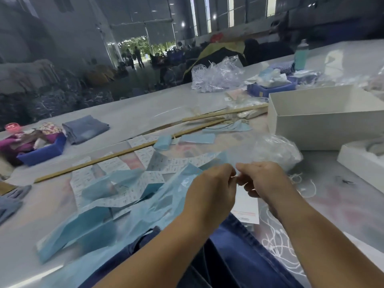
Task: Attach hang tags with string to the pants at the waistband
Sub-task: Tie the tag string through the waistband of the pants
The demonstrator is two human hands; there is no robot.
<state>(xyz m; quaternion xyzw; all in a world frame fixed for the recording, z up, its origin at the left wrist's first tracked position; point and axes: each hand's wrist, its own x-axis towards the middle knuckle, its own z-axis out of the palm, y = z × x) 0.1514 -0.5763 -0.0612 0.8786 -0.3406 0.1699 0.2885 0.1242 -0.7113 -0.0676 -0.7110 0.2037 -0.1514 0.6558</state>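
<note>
- Dark denim pants lie nearest, under both forearms, running toward the hands.
- Left hand and right hand meet fingertip to fingertip, apparently pinching string; blur hides it.
- White hang tag lies directly below them on the tabletop.

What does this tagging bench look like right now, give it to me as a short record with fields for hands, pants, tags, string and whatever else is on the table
left hand: left hand raised over the pants, fingers curled, fingertips meeting the right hand's
right hand: right hand fingers curled, pinching something small; too blurred to name
pants: dark blue denim pants at the near edge, under both forearms
tags: white hang tag below the hands, on the pants
string: loose white string heaped to the right on the table
other: sticker sheets, white box, wooden stick, folded jeans
</note>
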